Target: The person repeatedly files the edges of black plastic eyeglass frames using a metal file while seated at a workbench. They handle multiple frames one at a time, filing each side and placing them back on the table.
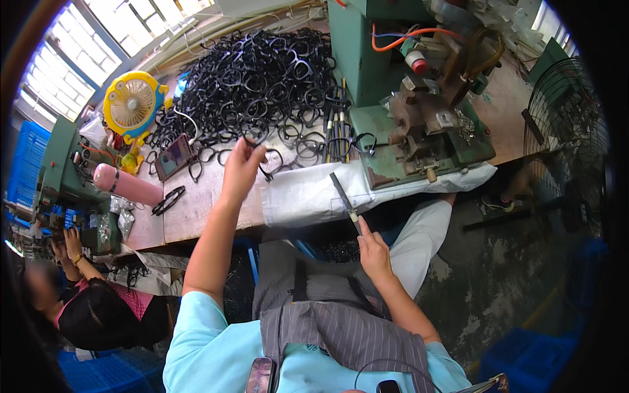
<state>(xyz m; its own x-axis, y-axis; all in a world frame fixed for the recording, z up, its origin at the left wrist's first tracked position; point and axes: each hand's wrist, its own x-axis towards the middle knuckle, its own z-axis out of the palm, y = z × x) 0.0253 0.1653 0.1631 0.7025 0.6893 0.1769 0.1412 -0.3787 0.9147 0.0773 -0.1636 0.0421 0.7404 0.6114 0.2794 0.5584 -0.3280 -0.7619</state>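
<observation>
My left hand [241,169] reaches over the worktable with its fingers pinched together at a black eyeglass frame [272,165], at the near edge of a large heap of similar frames [255,78]. Part of that frame is hidden behind the fingers. In my right hand [374,252], low in front of the table edge, is a flat dark file [342,194] gripped by its handle, its blade slanting up and away to the left. Several more slim files [337,134] lie side by side on the table, right of the heap.
A green bench machine [422,141] stands to the right. Leftward are a propped phone [174,157], a pink bottle [128,184] and a yellow fan [133,103]. White sheeting [314,196] covers the table's front edge. A co-worker [108,308] sits at far left; a black wire fan guard [567,111] is at right.
</observation>
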